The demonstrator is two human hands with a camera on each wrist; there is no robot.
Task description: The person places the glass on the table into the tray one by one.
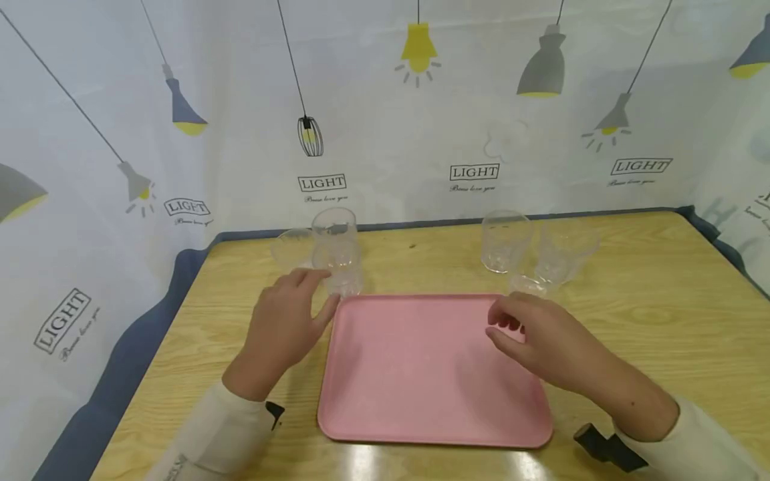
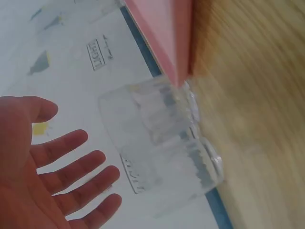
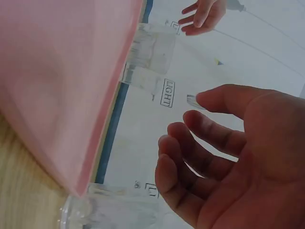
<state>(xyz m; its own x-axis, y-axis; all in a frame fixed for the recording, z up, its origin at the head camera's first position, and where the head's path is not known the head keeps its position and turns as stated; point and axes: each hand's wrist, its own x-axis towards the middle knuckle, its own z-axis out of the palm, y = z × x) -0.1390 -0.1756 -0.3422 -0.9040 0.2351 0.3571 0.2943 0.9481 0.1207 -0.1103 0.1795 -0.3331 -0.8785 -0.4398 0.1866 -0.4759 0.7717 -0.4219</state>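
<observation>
A pink tray (image 1: 433,374) lies on the table in front of me. My left hand (image 1: 285,321) hovers by its far left corner, fingers spread and holding nothing. Just beyond those fingers stands a cluster of clear glasses (image 1: 337,264), overlapping one another; the left wrist view shows a clear glass (image 2: 176,171) with the palm facing it. Over the tray's right side is my right hand (image 1: 541,341), its fingers loosely bent around nothing. Behind that hand are more clear glasses (image 1: 506,244), including a low one (image 1: 529,285) close to the tray's far right corner.
The wooden table (image 1: 650,314) reaches back to a white curtain (image 1: 385,133) printed with lamps and the word LIGHT. Its dark blue lower band (image 1: 156,327) runs along the table's left and far edges.
</observation>
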